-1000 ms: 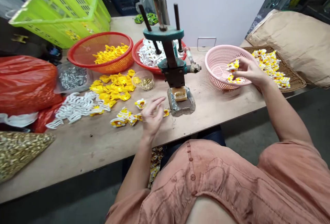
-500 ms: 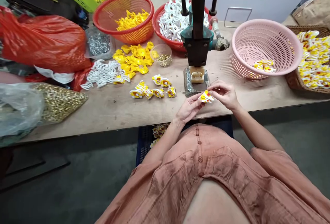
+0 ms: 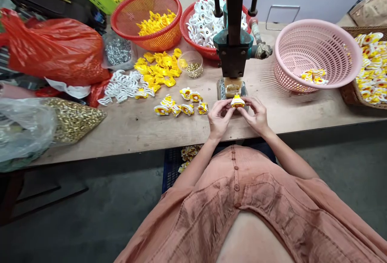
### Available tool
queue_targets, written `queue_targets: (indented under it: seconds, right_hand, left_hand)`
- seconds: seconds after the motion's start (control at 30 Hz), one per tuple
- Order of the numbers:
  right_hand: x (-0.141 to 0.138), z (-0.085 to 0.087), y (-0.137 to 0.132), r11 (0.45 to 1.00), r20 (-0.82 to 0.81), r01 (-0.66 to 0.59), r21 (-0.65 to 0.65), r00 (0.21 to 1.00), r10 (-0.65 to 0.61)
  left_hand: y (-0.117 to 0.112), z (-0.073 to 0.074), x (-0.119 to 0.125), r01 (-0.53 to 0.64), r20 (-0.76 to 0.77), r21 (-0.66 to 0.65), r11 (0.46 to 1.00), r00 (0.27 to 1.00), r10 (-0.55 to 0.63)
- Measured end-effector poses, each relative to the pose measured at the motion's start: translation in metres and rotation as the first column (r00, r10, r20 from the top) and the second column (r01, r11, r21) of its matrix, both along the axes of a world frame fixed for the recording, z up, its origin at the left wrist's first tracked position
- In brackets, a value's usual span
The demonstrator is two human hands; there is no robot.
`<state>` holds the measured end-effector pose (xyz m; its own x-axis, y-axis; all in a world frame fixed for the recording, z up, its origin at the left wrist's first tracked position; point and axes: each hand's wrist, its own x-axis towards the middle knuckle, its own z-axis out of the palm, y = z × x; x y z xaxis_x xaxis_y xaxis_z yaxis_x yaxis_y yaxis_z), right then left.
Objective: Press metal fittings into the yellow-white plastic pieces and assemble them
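Between the fingertips of both hands is a small yellow and white plastic toy piece [image 3: 237, 101]. My left hand [image 3: 219, 120] pinches its left side, and my right hand [image 3: 255, 117] grips the right side. The piece is held just in front of the lower block [image 3: 232, 87] of a green and black press [image 3: 234, 49], over its plastic-wrapped base [image 3: 221, 89]. To the left on the table lie several similar yellow and white toy pieces [image 3: 187, 109].
Yellow parts [image 3: 163, 65] and white wavy strips [image 3: 125, 85] lie at left, near a small cup [image 3: 198, 59] of brass bits. Behind are red baskets [image 3: 116, 25] of parts. A pink basket [image 3: 281, 55] and a wicker basket [image 3: 347, 95] stand at right; a bag of brass pieces [image 3: 77, 120] lies far left.
Both hands have moved slightly up toward the press. The toy piece has been turned and raised to the front of the press block, with fingers now on both sides of it.
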<state>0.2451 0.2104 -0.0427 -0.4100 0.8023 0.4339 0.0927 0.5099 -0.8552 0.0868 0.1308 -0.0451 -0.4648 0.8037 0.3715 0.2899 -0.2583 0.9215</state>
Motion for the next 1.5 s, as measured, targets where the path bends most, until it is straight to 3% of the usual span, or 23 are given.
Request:
queue_targets:
  seconds: [0.13,0.3,0.47,0.73,0.97,1.03,1.1,1.17,1.2,1.3,1.4,1.47,1.5]
  right_hand:
    - [-0.017,-0.013,0.017,0.991,0.069,0.127,0.053,0.989,-0.13]
    - [-0.041,-0.036,0.037,0.961,0.088,0.267,0.068,0.958,-0.272]
    - [-0.053,-0.043,0.053,0.961,0.169,0.253,0.114,0.948,-0.27]
    - [-0.036,-0.027,0.062,0.977,0.255,0.07,0.203,0.959,-0.122]
    - [-0.034,-0.029,0.064,0.96,0.252,0.052,0.276,0.96,-0.125]
    - [-0.028,-0.033,0.064,0.97,0.235,0.044,0.24,0.967,-0.102]
    - [-0.02,-0.032,0.073,0.992,0.16,0.068,0.105,0.983,-0.084]
    - [-0.015,-0.02,0.098,0.982,0.037,0.121,-0.144,0.992,-0.117]
    - [-0.014,-0.007,0.115,0.951,-0.017,0.13,-0.28,0.99,-0.14]
    - [-0.023,0.055,0.173,0.84,-0.083,0.014,-0.542,0.994,-0.071]
    - [-0.035,0.137,0.202,0.807,-0.122,-0.109,-0.581,0.991,0.045]
    - [-0.037,0.175,0.189,0.874,-0.182,-0.128,-0.468,0.982,0.046]
    - [-0.035,0.183,0.173,0.924,-0.208,-0.115,-0.364,0.977,0.04]
  left_hand:
    - [0.02,-0.009,-0.005,-0.127,-0.133,0.022,0.992,0.983,0.129]
    - [0.051,-0.03,-0.012,-0.203,-0.091,0.035,0.979,0.974,0.205]
    - [0.064,-0.043,-0.027,-0.25,-0.119,-0.022,0.968,0.962,0.246]
    - [0.057,-0.031,-0.049,-0.103,-0.293,-0.068,0.992,0.953,0.079]
    - [0.063,-0.027,-0.057,-0.051,-0.303,-0.078,0.996,0.953,0.025]
    - [0.06,-0.027,-0.059,-0.024,-0.329,-0.104,0.994,0.944,-0.012]
    - [0.056,-0.028,-0.062,0.041,-0.343,-0.157,0.987,0.935,-0.093]
    - [0.052,-0.031,-0.067,0.148,-0.334,-0.241,0.959,0.915,-0.225]
    - [0.052,-0.034,-0.069,0.198,-0.322,-0.285,0.938,0.902,-0.289]
    - [0.053,-0.043,-0.075,0.266,-0.303,-0.365,0.892,0.872,-0.384]
    - [0.059,-0.049,-0.076,0.247,-0.332,-0.348,0.904,0.87,-0.365]
    - [0.062,-0.051,-0.076,0.233,-0.356,-0.331,0.914,0.867,-0.35]
    - [0.063,-0.051,-0.075,0.228,-0.365,-0.327,0.917,0.864,-0.346]
